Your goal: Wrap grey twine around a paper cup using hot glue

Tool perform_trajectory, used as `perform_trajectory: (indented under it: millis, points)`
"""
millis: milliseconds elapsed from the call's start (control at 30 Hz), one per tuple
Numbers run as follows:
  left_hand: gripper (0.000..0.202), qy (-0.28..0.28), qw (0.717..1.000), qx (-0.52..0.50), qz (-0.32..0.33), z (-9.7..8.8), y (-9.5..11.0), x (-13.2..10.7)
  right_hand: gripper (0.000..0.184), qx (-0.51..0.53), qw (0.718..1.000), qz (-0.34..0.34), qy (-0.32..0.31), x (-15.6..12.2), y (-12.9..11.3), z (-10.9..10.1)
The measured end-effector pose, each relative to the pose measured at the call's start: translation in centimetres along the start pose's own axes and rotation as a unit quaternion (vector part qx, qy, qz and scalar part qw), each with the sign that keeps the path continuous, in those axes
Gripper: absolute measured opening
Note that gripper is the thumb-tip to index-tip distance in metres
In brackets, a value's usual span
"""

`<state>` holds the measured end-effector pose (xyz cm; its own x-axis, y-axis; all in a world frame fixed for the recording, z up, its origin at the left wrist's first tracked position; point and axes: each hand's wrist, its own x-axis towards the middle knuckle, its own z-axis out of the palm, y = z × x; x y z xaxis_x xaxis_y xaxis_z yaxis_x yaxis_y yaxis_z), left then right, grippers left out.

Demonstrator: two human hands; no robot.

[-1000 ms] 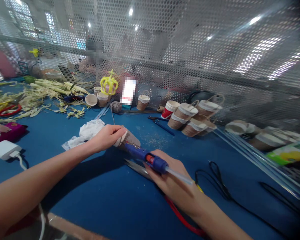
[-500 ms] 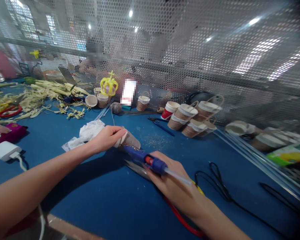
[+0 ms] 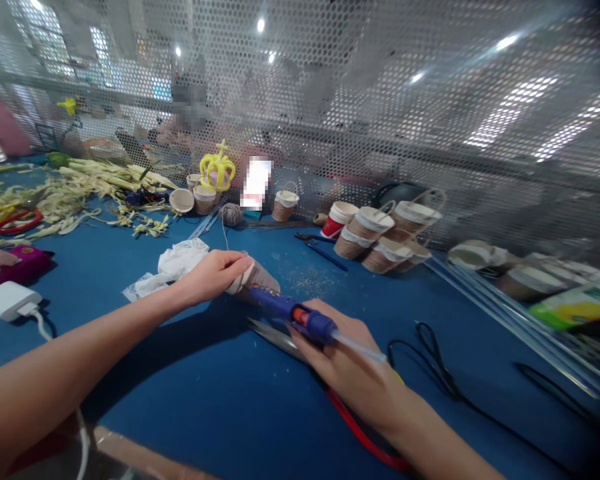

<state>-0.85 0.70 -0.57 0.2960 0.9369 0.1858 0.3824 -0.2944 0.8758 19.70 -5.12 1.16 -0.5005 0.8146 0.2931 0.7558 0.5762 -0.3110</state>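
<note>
White crumpled cloth lies on the blue counter beside the left hand, whose fingers are closed on a small, tilted, twine-wrapped cup. Against or just before that cup, I cannot tell which, is the front end of a blue plastic glue gun. Metal scissors with red handles show partly below the right hand, its fingers wrapped around the glue gun.

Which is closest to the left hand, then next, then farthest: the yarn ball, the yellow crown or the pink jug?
1. Yarn ball: just beyond the left hand.
2. Yellow crown: behind the yarn ball, slightly left.
3. Pink jug: far left, near the back.
</note>
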Motion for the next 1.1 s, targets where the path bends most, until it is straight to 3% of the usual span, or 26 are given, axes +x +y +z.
perform_trajectory:
  millis: [500, 633, 933, 1100]
  points:
    - [0.034, -0.037, 0.998, 0.021, 0.043, -0.4, -0.1, 0.0, 0.010, 0.033, 0.999, 0.013, 0.038, 0.5, 0.2, -0.6]
    - [0.036, -0.048, 0.997, 0.032, 0.047, -0.5, -0.1, -0.1, 0.013, 0.015, 0.998, -0.003, 0.068, 0.7, 0.1, -0.9]
    - [0.034, -0.042, 0.997, 0.054, 0.044, -0.5, 0.2, -0.2, 0.011, -0.003, 0.998, -0.028, 0.056, 0.6, -0.1, -1.0]
    - [0.033, -0.059, 0.996, 0.053, 0.050, -0.6, 0.2, -0.1, 0.014, -0.016, 0.996, -0.032, 0.081, 0.9, 0.0, -1.3]
